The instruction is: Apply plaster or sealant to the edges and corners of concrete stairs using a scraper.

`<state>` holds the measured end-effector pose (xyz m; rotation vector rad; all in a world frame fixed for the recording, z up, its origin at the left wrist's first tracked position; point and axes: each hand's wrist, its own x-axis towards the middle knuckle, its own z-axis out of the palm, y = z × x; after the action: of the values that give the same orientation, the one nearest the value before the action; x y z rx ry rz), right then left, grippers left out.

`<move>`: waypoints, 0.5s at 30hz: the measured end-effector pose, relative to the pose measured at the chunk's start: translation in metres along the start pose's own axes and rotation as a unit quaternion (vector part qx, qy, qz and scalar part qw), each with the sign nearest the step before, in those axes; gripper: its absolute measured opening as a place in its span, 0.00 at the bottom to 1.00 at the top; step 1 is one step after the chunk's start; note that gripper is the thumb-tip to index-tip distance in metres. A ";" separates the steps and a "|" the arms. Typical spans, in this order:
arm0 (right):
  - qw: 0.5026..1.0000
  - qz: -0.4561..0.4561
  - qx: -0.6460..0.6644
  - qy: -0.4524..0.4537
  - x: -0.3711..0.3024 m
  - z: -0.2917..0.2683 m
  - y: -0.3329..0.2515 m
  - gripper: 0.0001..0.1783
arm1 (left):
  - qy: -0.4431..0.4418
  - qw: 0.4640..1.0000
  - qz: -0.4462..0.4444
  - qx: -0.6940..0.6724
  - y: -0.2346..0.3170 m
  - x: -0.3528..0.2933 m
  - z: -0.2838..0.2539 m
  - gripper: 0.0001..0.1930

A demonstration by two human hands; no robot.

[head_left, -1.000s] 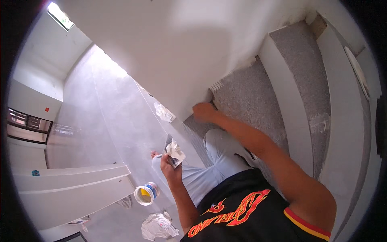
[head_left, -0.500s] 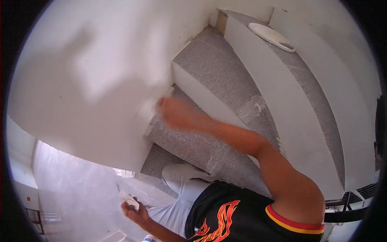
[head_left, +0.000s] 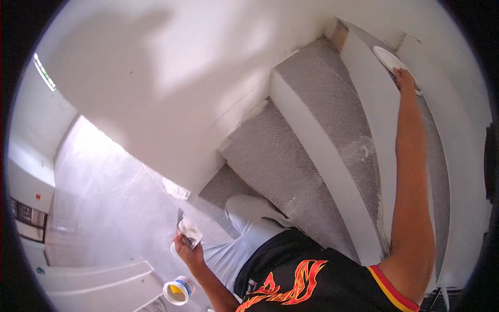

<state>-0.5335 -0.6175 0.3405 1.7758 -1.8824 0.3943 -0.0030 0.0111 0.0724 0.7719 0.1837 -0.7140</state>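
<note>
My left hand point(head_left: 191, 252) is low and left of my body, closed around a flat scraper point(head_left: 189, 230) whose face is coated in white. My right arm stretches far up to the right. At its end my right hand point(head_left: 405, 78) is at a white oval lid or plate point(head_left: 387, 56) on an upper step. The fingers are bunched together over its inner side, near the rim. Whether something small is between them is hidden. A white bucket point(head_left: 177, 292) with a yellow inside stands below my left hand.
Grey speckled stair treads point(head_left: 280, 151) with white risers point(head_left: 322, 151) fan out to the right. A curved white wall point(head_left: 156, 125) borders them on the left. White smears point(head_left: 361, 148) mark one tread. A pale shiny floor point(head_left: 104, 182) lies at lower left, beside a white ledge point(head_left: 99, 278).
My right hand has left the corner between wall and step and reached up right to the white oval lid or plate. The view has shifted, bringing the bucket into sight. My left hand keeps the scraper.
</note>
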 end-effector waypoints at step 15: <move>0.963 0.206 0.162 -0.064 -0.079 -0.046 -0.052 0.30 | -0.078 0.996 0.022 0.021 0.017 -0.025 0.019 0.17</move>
<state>-0.4738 -0.5313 0.3280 1.6229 -2.3995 0.7967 -0.0127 0.0195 0.1061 0.7540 0.0096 -0.7359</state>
